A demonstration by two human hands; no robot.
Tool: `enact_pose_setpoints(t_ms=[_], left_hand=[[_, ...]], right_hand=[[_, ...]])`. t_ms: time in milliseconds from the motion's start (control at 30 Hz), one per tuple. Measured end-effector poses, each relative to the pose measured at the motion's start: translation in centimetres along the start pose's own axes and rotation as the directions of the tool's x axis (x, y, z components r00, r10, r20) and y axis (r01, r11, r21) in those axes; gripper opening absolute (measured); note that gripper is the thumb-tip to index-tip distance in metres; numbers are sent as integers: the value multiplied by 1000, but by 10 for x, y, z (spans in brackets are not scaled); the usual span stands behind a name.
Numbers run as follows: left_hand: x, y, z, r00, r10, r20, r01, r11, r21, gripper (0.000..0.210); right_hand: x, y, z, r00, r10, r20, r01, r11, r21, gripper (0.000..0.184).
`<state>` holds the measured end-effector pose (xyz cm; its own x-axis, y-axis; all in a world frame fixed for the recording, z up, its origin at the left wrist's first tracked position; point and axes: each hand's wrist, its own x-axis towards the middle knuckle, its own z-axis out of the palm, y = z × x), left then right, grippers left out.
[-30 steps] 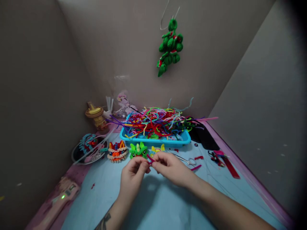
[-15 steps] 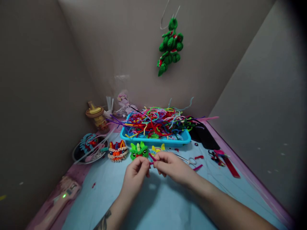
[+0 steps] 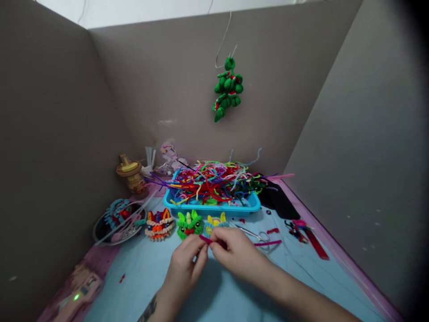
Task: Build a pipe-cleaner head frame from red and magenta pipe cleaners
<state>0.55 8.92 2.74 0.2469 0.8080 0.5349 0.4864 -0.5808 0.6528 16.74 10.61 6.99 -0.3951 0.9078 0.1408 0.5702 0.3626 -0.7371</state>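
Magenta stem (image 3: 205,239) held up over the table (image 3: 134,277).
The right hand (image 3: 234,251) clamps it between fingers; the left hand (image 3: 188,259) meets its end, grip unclear from here. Shaping seems underway; next wants steady fingers.

Left hand (image 3: 185,260), right hand (image 3: 237,252), fingers (image 3: 218,234) pinched, nearly meeting
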Motion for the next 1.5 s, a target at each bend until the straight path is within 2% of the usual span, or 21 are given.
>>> enact_pose_setpoints(t_ms=[133,300,367,433,500,567,633,700,767,833,933,967,1033,1133,1200,1233,1267,1333,1367,1433,1500], left_hand=[[-2,2,2,999,-31,35,33,998,-48,22],[-3,2,7,961,-274,25,270,923,-273,36],[-1,1,8,956,-294,-3,277,904,-326,30],[1,-1,5,963,-264,-57,236,926,-296,18],[3,-6,-2,950,-275,-145,233,939,-254,15],[5,-16,-12,891,-369,-265,298,915,-271,17],[6,-30,-24,785,-503,-361,389,854,-345,24],[7,-41,-34,676,-613,-408,444,781,-439,33],[9,-46,-38,617,-659,-430,441,742,-505,41],[10,-44,-35,616,-650,-445,335,728,-599,54],[10,-36,-23,673,-601,-432,203,711,-673,71],[8,-35,-19,691,-596,-410,201,703,-682,72],[5,-35,-16,703,-608,-368,227,684,-694,70],[2,-41,-18,683,-644,-347,268,662,-700,66],[1,-44,-21,655,-672,-346,291,647,-705,64],[1,-45,-22,640,-686,-347,300,639,-708,64],[1,-45,-23,628,-696,-349,307,633,-710,63],[2,-43,-22,621,-699,-355,316,637,-702,60],[2,-42,-21,626,-693,-358,320,647,-692,59],[2,-41,-18,642,-675,-365,324,670,-669,58],[0,-40,-16,654,-661,-368,323,684,-654,57]], right_hand=[[-2,0,1,1000,-24,8,25,995,-97,15],[-2,1,4,999,-12,38,21,970,-242,15],[-1,1,5,996,-35,84,57,959,-277,17],[0,1,4,989,-52,136,90,954,-287,18],[1,3,0,986,-54,155,95,957,-275,19],[2,7,-7,988,-56,142,90,966,-244,22],[6,16,-15,992,-59,111,82,973,-217,26],[15,27,-21,995,-51,87,69,972,-225,28],[33,39,-25,997,-40,68,58,955,-290,26],[56,49,-26,998,-57,10,56,918,-393,26],[94,62,-25,993,-55,-101,-7,849,-528,29],[104,66,-24,994,-21,-109,-43,831,-555,29],[118,75,-25,997,62,-34,-71,822,-565,25],[125,89,-35,992,103,69,-50,844,-534,17],[127,94,-50,995,79,60,-38,864,-501,22],[128,95,-60,998,56,22,-38,875,-482,26],[130,96,-69,996,21,-81,-55,890,-452,26],[136,92,-84,958,7,-286,-131,899,-419,26],[141,88,-87,944,-3,-330,-142,899,-415,26],[150,78,-84,959,-39,-279,-92,893,-441,24],[159,66,-71,988,-77,-134,-1,866,-500,23]])
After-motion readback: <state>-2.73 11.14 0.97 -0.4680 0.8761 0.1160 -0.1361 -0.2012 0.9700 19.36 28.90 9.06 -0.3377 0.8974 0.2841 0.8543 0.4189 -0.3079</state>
